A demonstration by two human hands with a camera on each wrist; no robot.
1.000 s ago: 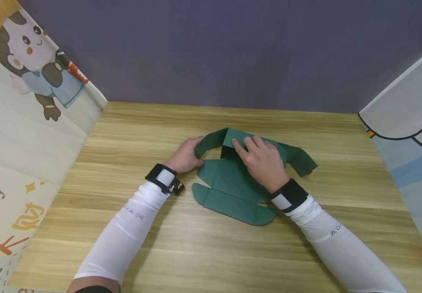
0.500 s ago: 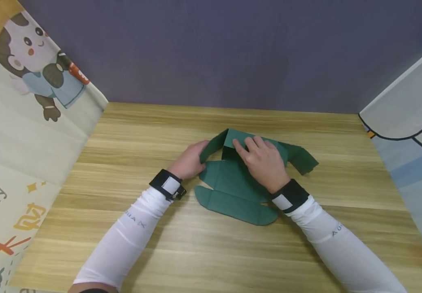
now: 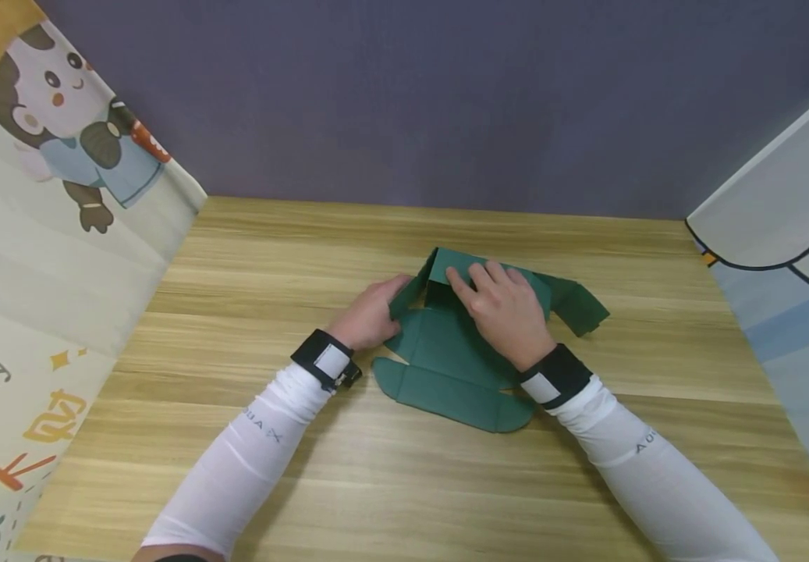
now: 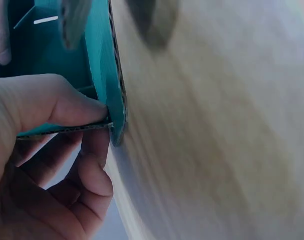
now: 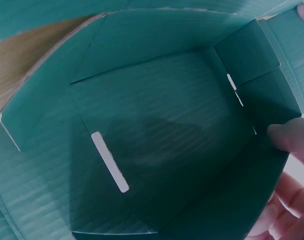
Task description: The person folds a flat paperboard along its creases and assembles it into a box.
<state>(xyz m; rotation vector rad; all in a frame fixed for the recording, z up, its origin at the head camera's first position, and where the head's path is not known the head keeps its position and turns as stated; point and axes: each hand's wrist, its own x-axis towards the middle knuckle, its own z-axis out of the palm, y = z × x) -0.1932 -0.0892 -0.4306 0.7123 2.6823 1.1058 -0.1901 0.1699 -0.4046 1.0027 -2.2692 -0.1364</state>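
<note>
A green corrugated cardboard box (image 3: 446, 343), partly folded, lies in the middle of the head view. Its back wall stands up, while the front flap with rounded ends (image 3: 446, 396) lies flat toward me. My left hand (image 3: 369, 316) is at the left side flap (image 3: 414, 289). In the left wrist view, its thumb lies inside a cardboard edge with the fingers outside, pinching it. My right hand (image 3: 505, 312) holds the folded back panel (image 3: 453, 265) from above. In the right wrist view a thumb and fingers (image 5: 292, 137) grip a panel edge beside the slotted base (image 5: 162, 135).
The box lies on a wood-grain table (image 3: 271, 468). A dark wall panel (image 3: 404, 101) rises behind it. Printed cloths hang at the left (image 3: 18, 273) and right (image 3: 790, 312). Another side flap (image 3: 580, 304) sticks out to the right.
My left hand has moved a little right, bringing the left side flap inward toward the box. The right hand stays nearly still on the back panel.
</note>
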